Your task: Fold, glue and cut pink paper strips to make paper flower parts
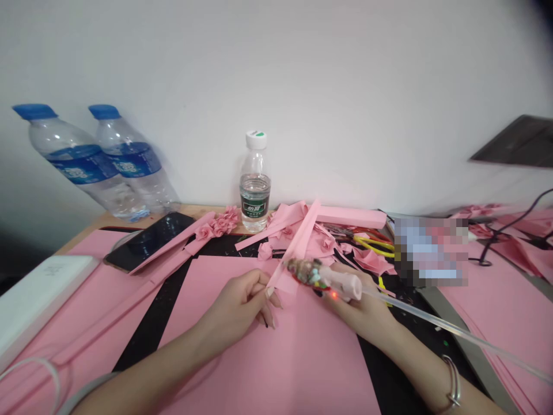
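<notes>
My left hand (239, 300) pinches the lower end of a narrow folded pink paper strip (307, 233) between thumb and fingers. The strip slants up and away to the right. My right hand (369, 308) is wrapped round a pink hot glue gun (344, 283) with a lit red light and a crusted, decorated front part. A long clear glue stick (440, 324) sticks out of its back toward the lower right. The gun's nozzle points left, close to the strip; whether it touches I cannot tell. Beneath both hands lies a large pink paper sheet (276, 374).
Behind my hands are pink paper flowers and scraps (319, 239), and yellow-handled scissors (374, 245). A small water bottle (255, 190) stands by the wall. To the left are two large bottles (78, 164), a phone (149, 242), a paper-flower stem (216, 226) and a white box (47, 300).
</notes>
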`<state>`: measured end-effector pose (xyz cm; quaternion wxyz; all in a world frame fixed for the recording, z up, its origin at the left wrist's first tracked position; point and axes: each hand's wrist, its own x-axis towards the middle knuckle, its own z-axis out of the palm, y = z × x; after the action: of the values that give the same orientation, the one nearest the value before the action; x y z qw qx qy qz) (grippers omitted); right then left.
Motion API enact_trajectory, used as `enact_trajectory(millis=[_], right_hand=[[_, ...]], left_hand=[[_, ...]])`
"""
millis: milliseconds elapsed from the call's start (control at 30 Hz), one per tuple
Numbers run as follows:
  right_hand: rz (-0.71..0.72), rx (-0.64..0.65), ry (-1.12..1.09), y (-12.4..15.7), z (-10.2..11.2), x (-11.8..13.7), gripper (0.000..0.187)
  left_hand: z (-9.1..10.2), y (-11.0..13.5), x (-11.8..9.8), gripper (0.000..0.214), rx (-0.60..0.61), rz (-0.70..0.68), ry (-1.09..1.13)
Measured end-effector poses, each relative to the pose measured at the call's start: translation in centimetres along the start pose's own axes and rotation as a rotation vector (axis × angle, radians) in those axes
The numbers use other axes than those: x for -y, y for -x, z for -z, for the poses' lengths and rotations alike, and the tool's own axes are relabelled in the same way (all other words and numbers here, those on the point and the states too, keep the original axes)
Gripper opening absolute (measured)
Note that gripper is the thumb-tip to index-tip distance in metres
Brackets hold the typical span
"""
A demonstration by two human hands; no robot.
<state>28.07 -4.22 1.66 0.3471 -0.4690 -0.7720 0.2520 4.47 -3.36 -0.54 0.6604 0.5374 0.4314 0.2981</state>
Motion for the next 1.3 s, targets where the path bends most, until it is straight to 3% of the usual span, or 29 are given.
enact_trajectory(millis=[67,133,300,467,633,833,1033,1200,1300], right_hand=[[-0.018,0.109,-0.044,0.0,0.1,0.1,0.023],[-0.038,0.12,-0.041,0.0,0.1,-0.1,0.022],[-0.093,-0.149,0.087,-0.3,0.5,-0.9,0.012],[-0.066,0.065,0.033,-0.4,0.6,-0.5,0.018],[-0.118,-0.141,0.063,-0.4,0.7,-1.1,0.01],[-0.09,0.082,-0.002,-0.4,0.7,-0.8,0.018],[-0.197,-0.223,0.167,-0.5,1.3,-1.9,0.018],[-0.103,-0.035,0.111,-0.5,1.4,-1.8,0.014],[-0.149,-0.114,0.104,-0.7,1.4,-1.9,0.015]], left_hand=[[0.0,0.0,0.0,0.036,0.002,-0.001,-0.003],[0.0,0.0,0.0,0.035,0.006,0.0,-0.005],[-0.1,0.0,0.1,0.032,0.006,0.01,-0.01],[-0.1,0.1,0.0,0.031,0.011,0.009,-0.028],[0.0,0.2,0.0,0.029,0.012,0.006,-0.036],[0.1,0.1,-0.2,0.029,0.012,0.016,-0.038],[0.1,0.0,-0.1,0.028,0.024,0.018,-0.021],[0.1,0.1,0.1,0.03,0.031,0.02,-0.01],[0.0,0.1,0.0,0.031,0.035,0.024,-0.015]])
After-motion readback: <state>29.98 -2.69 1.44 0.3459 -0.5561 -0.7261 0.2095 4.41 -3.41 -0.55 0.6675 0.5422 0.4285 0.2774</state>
